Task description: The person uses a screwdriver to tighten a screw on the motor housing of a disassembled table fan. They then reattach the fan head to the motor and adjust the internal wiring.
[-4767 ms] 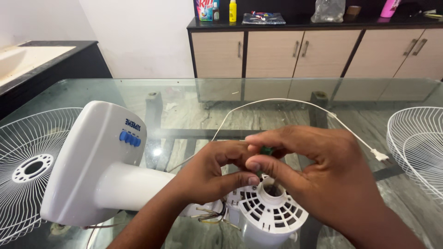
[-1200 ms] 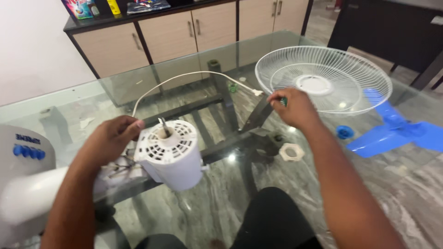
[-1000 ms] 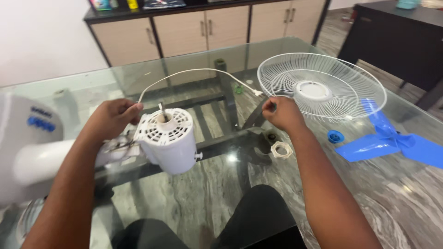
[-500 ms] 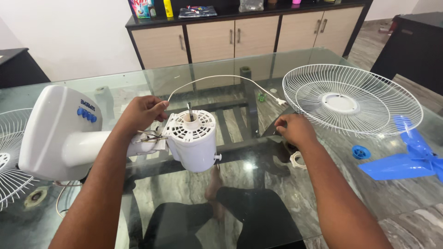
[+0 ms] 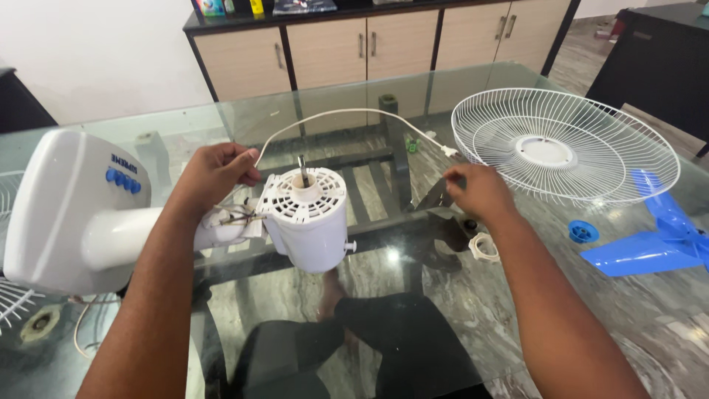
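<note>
Mid-disassembly, by the look of it, of a pedestal fan laid on a glass desk (image 5: 221, 125). Left hand (image 5: 214, 171) curled loosely behind the white motor housing (image 5: 310, 222), fingertips at the thin white cord (image 5: 332, 114) and the exposed wires there, not clamped on anything clearly. Right hand (image 5: 480, 192) apart from it, fingers pinched together low over the desk, seemingly on a small dark tool or part; cannot tell which. Next move likely needs the motor steadied while the small piece is set down or brought back to the shaft. Counted outward: one motor, one white base (image 5: 66, 214) left of the left hand, one white ring nut (image 5: 484, 247) just beside the right hand, one blue cap (image 5: 583, 231), one blue blade (image 5: 657, 240), one full wire guard (image 5: 561, 144) beyond the right hand, cabinets (image 5: 369, 52) farthest.
</note>
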